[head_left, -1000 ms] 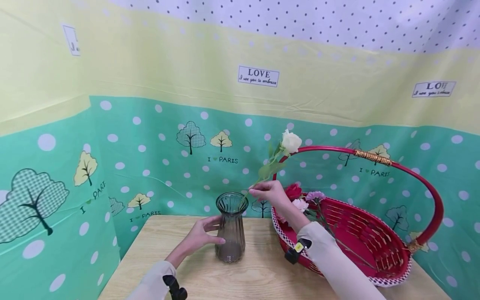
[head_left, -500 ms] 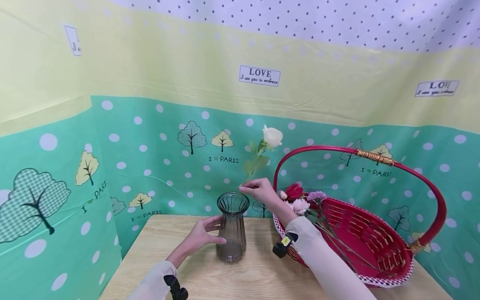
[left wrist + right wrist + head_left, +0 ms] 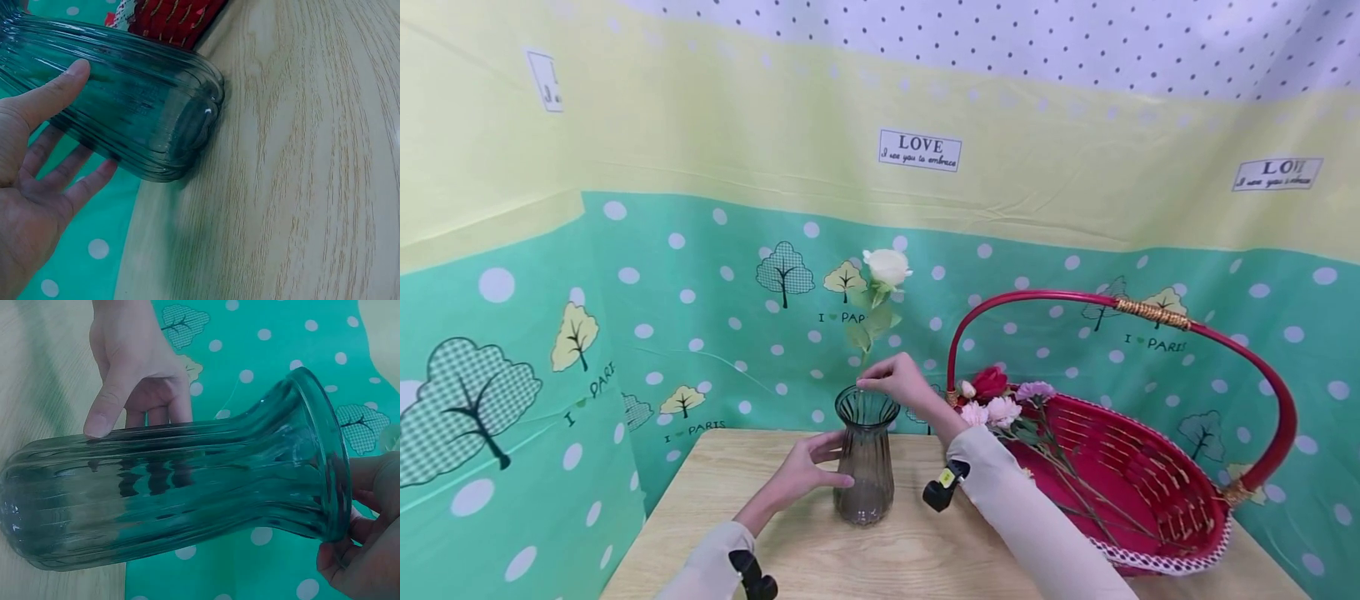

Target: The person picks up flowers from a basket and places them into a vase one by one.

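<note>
Cloth (image 3: pixel 700 367) is hanging behind the worktop (image 3: pixel 895 554), where the basket (image 3: pixel 1180 508) is standing to your right. The vase (image 3: pixel 867 475) is standing upright left of it, your left hand (image 3: pixel 805 468) holding its body in a wide grip. Your right hand (image 3: pixel 906 385) is pinching the rose (image 3: pixel 889 267) by its stem, that grip nearly closed at the vase's mouth, the bloom rising above.

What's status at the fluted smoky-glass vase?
Left hand holds upright vase. Right hand pinches green-leaved white rose near the vase's rim; stem tip unclear. Red woven basket stands apart, right; nothing visibly blocking.
</note>
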Tool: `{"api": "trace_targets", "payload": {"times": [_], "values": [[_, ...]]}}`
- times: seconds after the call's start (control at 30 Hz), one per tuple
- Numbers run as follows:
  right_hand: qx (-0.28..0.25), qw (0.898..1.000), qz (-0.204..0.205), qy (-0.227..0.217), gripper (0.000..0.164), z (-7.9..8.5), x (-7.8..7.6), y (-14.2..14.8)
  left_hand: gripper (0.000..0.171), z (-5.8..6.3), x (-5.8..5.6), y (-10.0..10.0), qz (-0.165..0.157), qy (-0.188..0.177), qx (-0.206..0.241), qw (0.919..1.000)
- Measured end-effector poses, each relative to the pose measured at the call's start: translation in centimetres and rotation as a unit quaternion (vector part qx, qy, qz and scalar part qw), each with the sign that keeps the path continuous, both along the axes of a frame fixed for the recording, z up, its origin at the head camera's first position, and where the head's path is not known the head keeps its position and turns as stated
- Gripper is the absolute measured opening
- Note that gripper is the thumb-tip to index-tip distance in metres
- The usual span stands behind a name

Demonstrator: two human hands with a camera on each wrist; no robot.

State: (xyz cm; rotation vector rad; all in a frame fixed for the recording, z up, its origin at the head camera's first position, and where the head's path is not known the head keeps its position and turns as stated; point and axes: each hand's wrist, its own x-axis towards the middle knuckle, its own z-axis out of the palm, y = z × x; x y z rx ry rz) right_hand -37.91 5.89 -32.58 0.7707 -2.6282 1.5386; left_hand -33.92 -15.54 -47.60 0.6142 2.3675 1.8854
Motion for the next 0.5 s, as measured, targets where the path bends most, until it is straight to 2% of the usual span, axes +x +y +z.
{"api": "trace_targets", "payload": {"times": [0.3, 0.5], "values": [[0.062, 0.998, 0.008, 0.021, 0.010, 0.3, 0.7, -0.6, 0.082, 0.0, 0.0, 0.0, -0.003, -0.002, 0.008, 1.0000], [0.115, 0.991, 0.012, 0.062, 0.006, 0.4, 1.2, -1.2, 0.082, 0.0, 0.1, -0.1, -0.006, -0.009, 0.014, 0.9998]]}}
